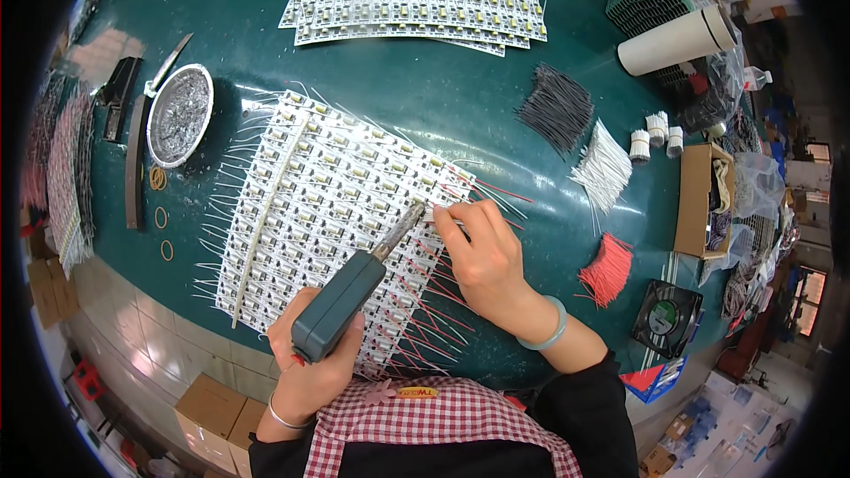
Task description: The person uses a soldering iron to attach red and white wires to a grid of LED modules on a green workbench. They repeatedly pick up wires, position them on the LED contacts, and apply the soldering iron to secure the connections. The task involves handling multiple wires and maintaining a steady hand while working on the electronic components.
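Observation:
My left hand [310,367] is wrapped round the handle of a dark green soldering gun [341,301]. The gun's metal tip points up and right, down onto a white panel of small circuit boards [310,186]. Right beside the tip, my right hand [487,257] pinches what looks like a thin wire at the panel's right side; the fingers hide most of it. White wires stick out along the panel's left edge, with red and dark wires [434,327] along its lower right. A pale narrow strip [270,221] lies across the panel's left part.
More circuit panels [416,0] lie stacked at the far side. Bundles of black wires [555,108], white wires [604,166] and red wires [606,270] lie to the right, near a small fan [666,319] and a cream cylinder [677,42]. On the left stands a metal bowl [209,115].

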### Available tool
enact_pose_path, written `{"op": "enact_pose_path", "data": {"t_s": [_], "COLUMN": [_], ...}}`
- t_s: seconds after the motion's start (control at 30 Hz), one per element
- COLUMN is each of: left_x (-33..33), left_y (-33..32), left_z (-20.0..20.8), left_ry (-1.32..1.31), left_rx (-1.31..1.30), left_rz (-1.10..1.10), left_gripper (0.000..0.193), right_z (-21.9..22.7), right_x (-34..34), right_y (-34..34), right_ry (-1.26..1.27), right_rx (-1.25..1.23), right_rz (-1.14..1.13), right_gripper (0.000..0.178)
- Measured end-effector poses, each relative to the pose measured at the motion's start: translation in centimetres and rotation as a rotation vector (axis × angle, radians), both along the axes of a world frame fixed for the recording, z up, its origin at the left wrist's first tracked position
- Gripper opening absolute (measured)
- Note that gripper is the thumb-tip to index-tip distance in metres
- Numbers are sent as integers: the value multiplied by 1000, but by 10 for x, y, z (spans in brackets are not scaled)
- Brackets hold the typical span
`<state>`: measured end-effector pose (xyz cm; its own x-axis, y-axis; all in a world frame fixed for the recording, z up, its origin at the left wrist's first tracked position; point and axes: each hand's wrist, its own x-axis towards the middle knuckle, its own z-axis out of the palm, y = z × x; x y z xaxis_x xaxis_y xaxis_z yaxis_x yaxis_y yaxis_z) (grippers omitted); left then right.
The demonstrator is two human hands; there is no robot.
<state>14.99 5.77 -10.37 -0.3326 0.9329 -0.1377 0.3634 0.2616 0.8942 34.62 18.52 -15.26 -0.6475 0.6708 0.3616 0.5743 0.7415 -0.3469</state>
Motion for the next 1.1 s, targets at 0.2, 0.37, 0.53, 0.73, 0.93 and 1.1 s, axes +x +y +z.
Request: {"op": "enact_pose_path", "data": {"t_s": [0.2,0.37,0.53,0.73,0.93,1.1], "left_x": [1,0,1,-1,0,-2], "left_y": [1,1,3,0,-2,-8], "left_z": [1,-1,2,5,7,8], "left_ry": [-8,15,36,-38,-75,-80], "left_rx": [-41,-31,31,39,29,1], "left_rz": [24,8,-6,27,43,60], "left_gripper": [11,11,10,14,15,17], "right_z": [-2,1,2,4,3,7], "right_x": [-1,-2,-2,-3,-4,-1], "right_y": [0,0,0,-1,-2,-3], "right_ry": [-13,-30,-38,-47,-32,4], "right_rx": [25,30,32,27,26,75], "right_rz": [5,11,10,-5,-13,-14], "right_gripper": [37,36,36,35,34,34]}}
